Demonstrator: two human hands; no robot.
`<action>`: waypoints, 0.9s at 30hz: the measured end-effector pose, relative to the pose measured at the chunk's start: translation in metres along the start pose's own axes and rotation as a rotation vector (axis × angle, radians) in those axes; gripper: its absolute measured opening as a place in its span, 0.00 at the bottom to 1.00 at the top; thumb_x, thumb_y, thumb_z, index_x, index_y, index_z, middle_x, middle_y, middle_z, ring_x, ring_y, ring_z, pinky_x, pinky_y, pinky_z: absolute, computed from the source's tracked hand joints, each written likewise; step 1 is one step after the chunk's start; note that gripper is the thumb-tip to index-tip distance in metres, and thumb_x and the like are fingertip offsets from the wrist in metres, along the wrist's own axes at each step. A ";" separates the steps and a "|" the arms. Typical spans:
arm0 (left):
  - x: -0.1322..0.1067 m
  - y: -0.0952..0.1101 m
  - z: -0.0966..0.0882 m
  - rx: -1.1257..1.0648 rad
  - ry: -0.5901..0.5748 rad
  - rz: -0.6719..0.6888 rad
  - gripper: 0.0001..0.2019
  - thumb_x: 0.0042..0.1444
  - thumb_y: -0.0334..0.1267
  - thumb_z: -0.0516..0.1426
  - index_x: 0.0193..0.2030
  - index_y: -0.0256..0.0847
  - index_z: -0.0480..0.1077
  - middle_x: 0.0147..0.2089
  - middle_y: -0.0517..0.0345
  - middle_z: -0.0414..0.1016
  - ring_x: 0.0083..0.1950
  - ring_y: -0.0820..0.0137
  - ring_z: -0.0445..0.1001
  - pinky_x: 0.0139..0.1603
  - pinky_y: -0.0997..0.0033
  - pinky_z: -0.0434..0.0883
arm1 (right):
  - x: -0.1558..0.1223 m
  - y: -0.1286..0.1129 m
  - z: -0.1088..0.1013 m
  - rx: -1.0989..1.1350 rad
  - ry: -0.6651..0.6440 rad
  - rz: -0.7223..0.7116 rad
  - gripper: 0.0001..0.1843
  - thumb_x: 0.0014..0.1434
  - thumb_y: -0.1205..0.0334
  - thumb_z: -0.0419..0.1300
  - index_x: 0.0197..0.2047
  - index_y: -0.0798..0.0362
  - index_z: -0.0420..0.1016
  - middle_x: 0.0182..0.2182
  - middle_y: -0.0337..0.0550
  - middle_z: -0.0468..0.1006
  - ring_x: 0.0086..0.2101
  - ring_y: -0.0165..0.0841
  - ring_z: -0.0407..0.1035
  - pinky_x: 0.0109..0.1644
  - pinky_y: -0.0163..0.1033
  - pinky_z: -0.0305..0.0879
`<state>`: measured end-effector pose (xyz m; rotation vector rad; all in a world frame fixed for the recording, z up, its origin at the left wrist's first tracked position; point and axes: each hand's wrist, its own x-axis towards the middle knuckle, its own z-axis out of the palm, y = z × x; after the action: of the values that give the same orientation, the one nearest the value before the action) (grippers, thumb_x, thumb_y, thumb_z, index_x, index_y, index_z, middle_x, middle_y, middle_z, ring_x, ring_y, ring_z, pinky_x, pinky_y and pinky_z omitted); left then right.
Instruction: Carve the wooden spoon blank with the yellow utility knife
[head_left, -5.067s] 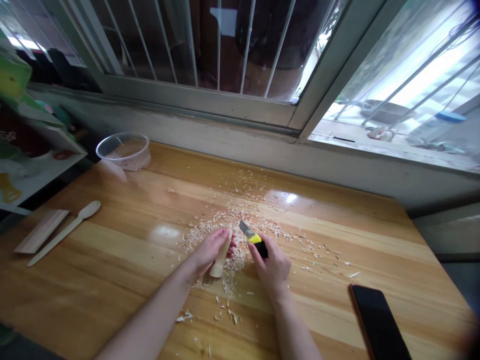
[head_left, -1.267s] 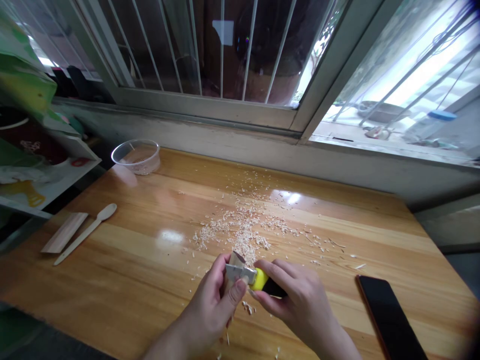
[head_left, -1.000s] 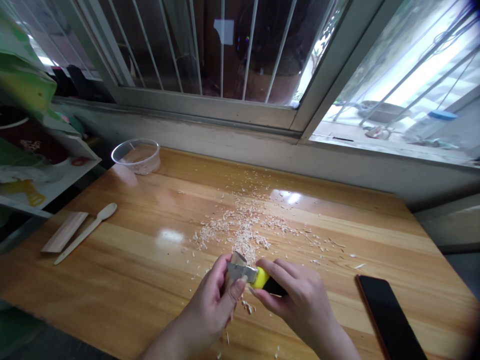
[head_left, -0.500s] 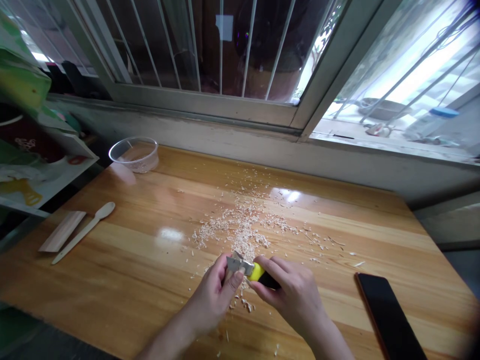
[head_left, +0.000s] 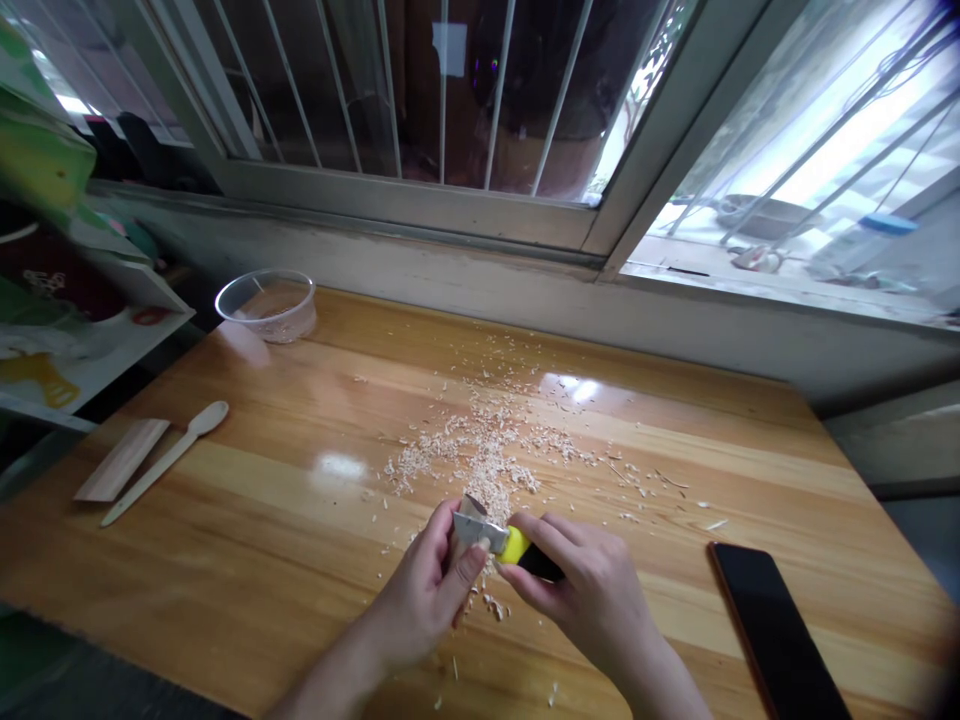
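My right hand (head_left: 581,570) is closed around the yellow and black handle of a utility knife (head_left: 517,546). The metal blade points left and lies across a small piece of wood (head_left: 473,505) that my left hand (head_left: 427,578) pinches. Most of that wood is hidden by my fingers and the blade, so its full shape cannot be made out. My left thumb presses close to the blade. Pale wood shavings (head_left: 491,465) are spread over the table beyond and beneath both hands.
A wooden spoon (head_left: 169,462) and a flat wood strip (head_left: 124,460) lie on the left of the wooden table (head_left: 285,560). At the back left stands a clear plastic bowl (head_left: 277,318). A phone (head_left: 776,630) lies at right. Behind the table is a barred window (head_left: 420,100).
The wood piece's tip now shows more above the blade, its angle slightly changed. Both hands stay almost in place, the right still on the knife. The view has shifted very slightly.
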<state>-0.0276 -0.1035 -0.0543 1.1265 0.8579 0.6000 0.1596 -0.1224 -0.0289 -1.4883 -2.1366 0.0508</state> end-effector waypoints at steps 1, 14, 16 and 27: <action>-0.001 0.000 0.000 -0.001 0.003 0.003 0.24 0.60 0.52 0.49 0.57 0.41 0.52 0.24 0.70 0.57 0.19 0.79 0.55 0.20 0.79 0.59 | 0.000 0.000 0.000 -0.003 -0.003 0.000 0.23 0.63 0.44 0.49 0.37 0.54 0.75 0.22 0.40 0.75 0.21 0.30 0.69 0.24 0.33 0.58; -0.002 0.018 0.003 0.370 0.163 0.043 0.18 0.62 0.50 0.46 0.51 0.38 0.57 0.36 0.54 0.72 0.37 0.65 0.70 0.39 0.67 0.65 | -0.002 -0.004 0.002 -0.028 0.045 0.031 0.22 0.63 0.44 0.50 0.37 0.53 0.75 0.23 0.39 0.75 0.21 0.28 0.69 0.25 0.32 0.58; -0.001 0.018 0.004 0.366 0.152 0.047 0.17 0.62 0.50 0.46 0.49 0.38 0.58 0.36 0.54 0.72 0.37 0.65 0.70 0.38 0.68 0.65 | -0.002 -0.004 0.002 -0.034 0.044 0.028 0.22 0.63 0.44 0.50 0.37 0.53 0.75 0.23 0.39 0.75 0.21 0.29 0.69 0.24 0.32 0.57; -0.004 0.014 0.003 0.395 0.179 0.074 0.15 0.62 0.51 0.46 0.42 0.41 0.59 0.33 0.58 0.69 0.35 0.66 0.69 0.38 0.69 0.65 | 0.000 -0.006 -0.001 0.006 0.042 0.043 0.24 0.63 0.45 0.48 0.37 0.55 0.76 0.23 0.42 0.77 0.22 0.29 0.71 0.25 0.32 0.61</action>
<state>-0.0269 -0.1037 -0.0398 1.4819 1.1248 0.6147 0.1548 -0.1252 -0.0265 -1.5195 -2.0697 0.0411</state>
